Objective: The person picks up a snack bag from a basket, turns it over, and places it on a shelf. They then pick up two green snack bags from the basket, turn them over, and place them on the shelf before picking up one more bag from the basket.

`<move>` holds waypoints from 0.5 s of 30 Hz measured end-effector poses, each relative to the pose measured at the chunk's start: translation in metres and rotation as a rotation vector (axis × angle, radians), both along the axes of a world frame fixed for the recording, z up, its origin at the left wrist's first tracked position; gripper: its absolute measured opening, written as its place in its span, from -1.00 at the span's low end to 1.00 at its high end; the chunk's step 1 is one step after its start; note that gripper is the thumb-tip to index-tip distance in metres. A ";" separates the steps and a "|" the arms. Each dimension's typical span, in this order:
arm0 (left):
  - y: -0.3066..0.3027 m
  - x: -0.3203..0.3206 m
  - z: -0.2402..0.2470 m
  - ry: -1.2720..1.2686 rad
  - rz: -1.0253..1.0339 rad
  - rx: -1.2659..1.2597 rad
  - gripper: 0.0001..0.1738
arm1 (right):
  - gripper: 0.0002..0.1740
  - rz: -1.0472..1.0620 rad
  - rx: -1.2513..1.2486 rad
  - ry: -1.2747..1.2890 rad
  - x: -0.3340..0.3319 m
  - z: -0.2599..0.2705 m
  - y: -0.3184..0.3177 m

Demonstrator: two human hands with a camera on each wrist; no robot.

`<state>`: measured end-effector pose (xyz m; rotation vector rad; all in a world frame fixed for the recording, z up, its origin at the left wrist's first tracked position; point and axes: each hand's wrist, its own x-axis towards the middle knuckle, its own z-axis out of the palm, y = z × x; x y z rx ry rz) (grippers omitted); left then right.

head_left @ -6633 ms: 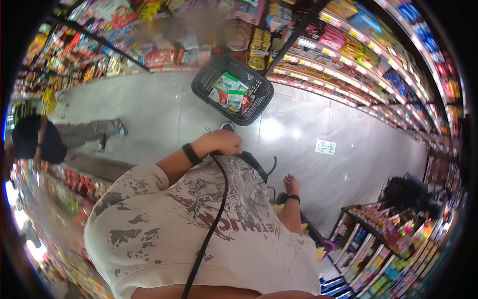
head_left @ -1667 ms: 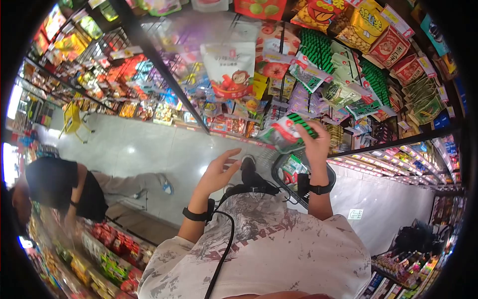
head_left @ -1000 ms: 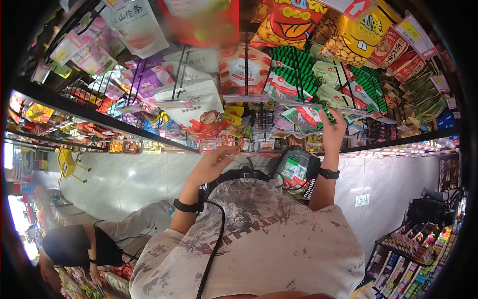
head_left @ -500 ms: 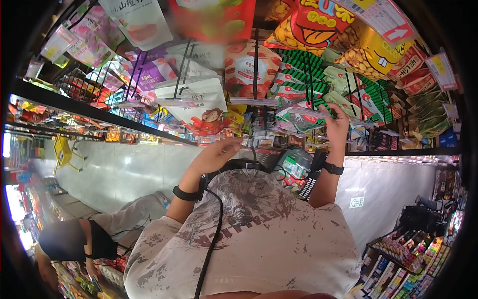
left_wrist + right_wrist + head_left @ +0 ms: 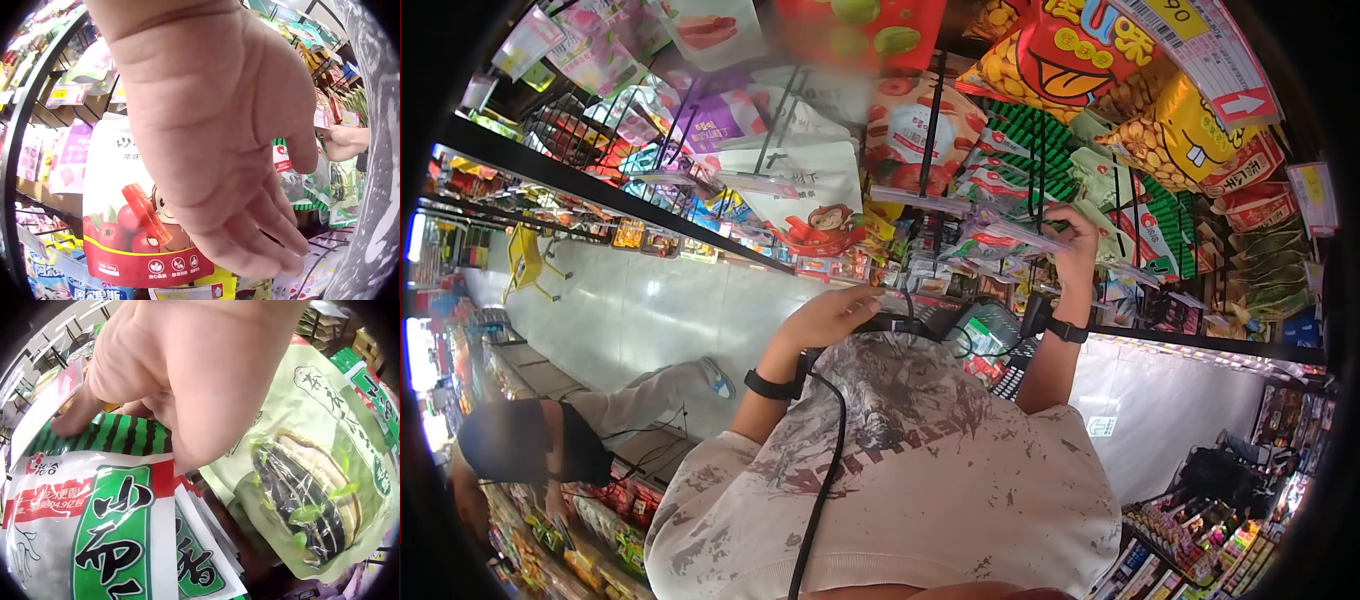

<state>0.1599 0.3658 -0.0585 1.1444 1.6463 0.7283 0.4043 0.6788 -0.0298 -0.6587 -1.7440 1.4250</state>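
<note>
My right hand [image 5: 1077,245] is up at the hanging rack. In the right wrist view its fingers pinch the green-striped top of a snack bag [image 5: 94,506] with Chinese lettering. Similar bags are stacked behind it, and a pale green bag [image 5: 306,500] picturing a sunflower seed hangs beside it. A price tag strip [image 5: 50,412] stands close to the fingers. My left hand [image 5: 825,318] is held in front of my body with loosely extended fingers and nothing in it. Behind it in the left wrist view hangs a white and red pouch [image 5: 125,206] with a cartoon monkey.
A dark basket [image 5: 1024,355] with green and red packs stands below my right arm. Rack rails [image 5: 620,210] and hooks project toward me. A black cable [image 5: 825,490] runs down my shirt. Another person [image 5: 530,440] bends at the left, and a yellow cart [image 5: 527,262] stands beyond.
Earlier my right hand held a green-striped bag out over the basket; it has since gone up to the rack hooks. In the last half second both hands barely moved while the view shifted slightly.
</note>
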 end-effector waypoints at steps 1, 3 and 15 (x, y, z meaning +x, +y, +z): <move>0.001 0.000 0.001 0.005 0.007 -0.016 -0.54 | -0.76 0.043 0.018 0.020 -0.002 -0.005 0.006; -0.001 0.002 -0.005 -0.004 0.035 0.055 -0.54 | -0.76 0.128 0.053 0.061 -0.007 -0.012 0.018; 0.005 0.008 -0.007 0.003 0.013 0.062 -0.52 | -0.68 0.254 0.017 -0.079 -0.017 0.009 0.019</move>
